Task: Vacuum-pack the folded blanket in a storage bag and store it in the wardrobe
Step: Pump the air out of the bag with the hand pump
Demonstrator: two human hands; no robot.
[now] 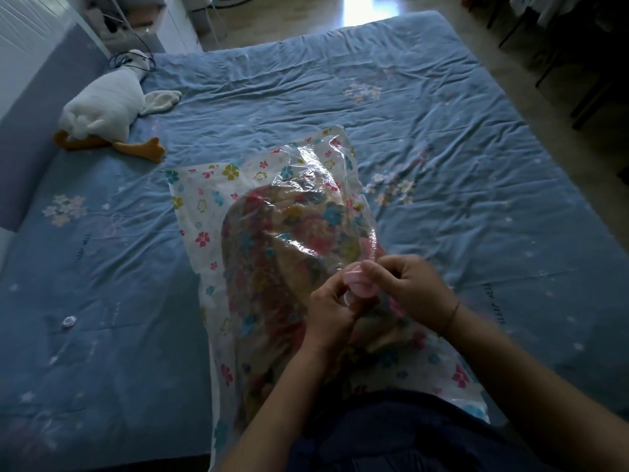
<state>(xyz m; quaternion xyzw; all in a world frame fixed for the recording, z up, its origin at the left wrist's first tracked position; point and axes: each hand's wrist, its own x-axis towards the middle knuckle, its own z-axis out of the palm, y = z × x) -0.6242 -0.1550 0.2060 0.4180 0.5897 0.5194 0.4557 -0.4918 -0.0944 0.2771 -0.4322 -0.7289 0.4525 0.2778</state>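
A clear storage bag (204,212) printed with small flowers lies on the bed in front of me. Inside it sits the folded floral blanket (272,253), bulging the plastic. On the bag's near right part is a pink round valve (357,284). My left hand (332,308) pinches the valve from the left and below. My right hand (405,287) pinches it from the right, fingers curled over its top. The valve is partly hidden by my fingers.
The bed has a wrinkled blue sheet (442,131). A white plush goose (109,110) lies at the far left by the headboard. A small round white cap (68,321) lies on the sheet at the left. Dark furniture stands at the far right.
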